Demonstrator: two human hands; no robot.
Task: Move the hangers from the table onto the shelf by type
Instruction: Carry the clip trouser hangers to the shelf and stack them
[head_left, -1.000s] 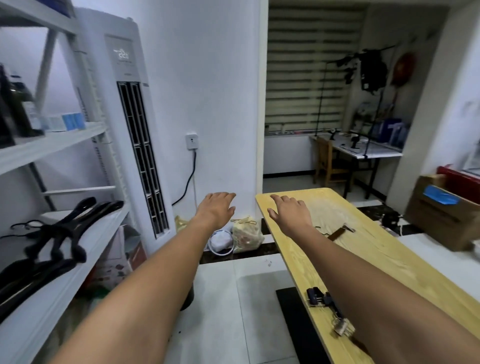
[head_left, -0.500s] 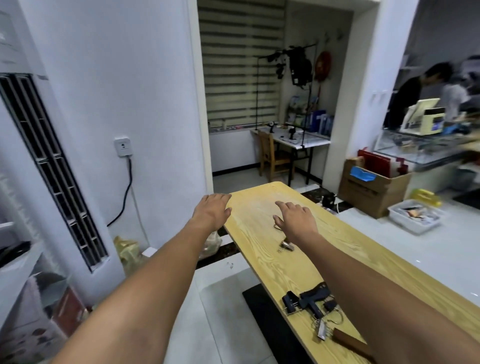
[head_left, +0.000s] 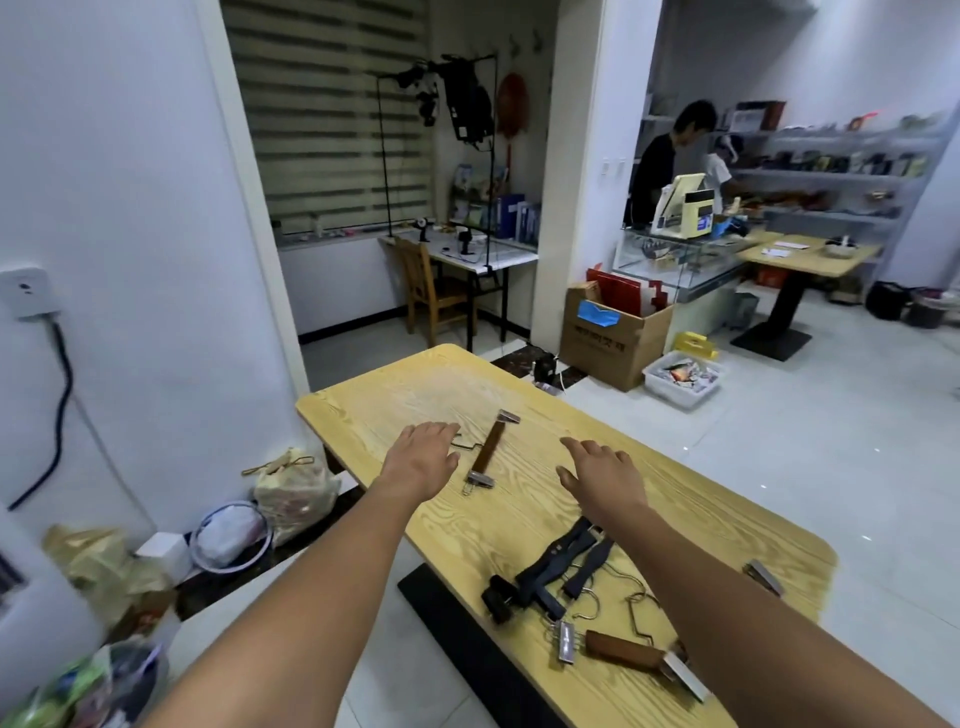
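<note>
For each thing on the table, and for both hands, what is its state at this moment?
Left hand: open, empty, palm down beside the single hanger's hook.
Right hand: open, empty, above the table.
Single wooden clip hanger: lying flat, not gripped.
Black hangers: lying in a pile, partly under the right forearm.
Near wooden clip hangers: lying flat at the table's near end.
Table: far end bare.

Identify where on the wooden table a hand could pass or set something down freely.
Bare: the table's far end beyond the lone wooden clip hanger, and its right-edge strip beyond the right hand. Crowded: the near end, with black hangers and wooden clip hangers.
</note>
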